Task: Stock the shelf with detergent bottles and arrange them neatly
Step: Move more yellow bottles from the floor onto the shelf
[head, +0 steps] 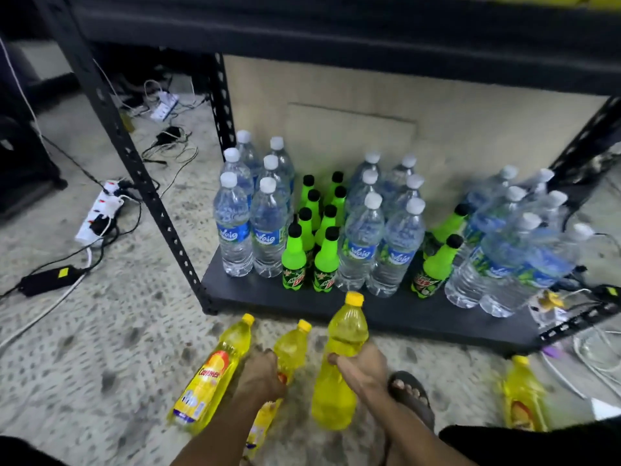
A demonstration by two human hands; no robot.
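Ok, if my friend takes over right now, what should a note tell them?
Left hand grips a yellow plastic detergent bottle near the floor.
Right hand grips a second yellow bottle, held up in front of the black bottom shelf.
A labelled yellow bottle sits on the floor at left, a fourth yellow bottle at right.
Done: none shelved; the shelf holds clear water bottles and green soda bottles.
Left: shelve all four neatly.

Dim indoor light, wide-angle view
Upper shelf [336,35] is dark; water bottles [510,250] at right are motion-blurred; edges bend outward.
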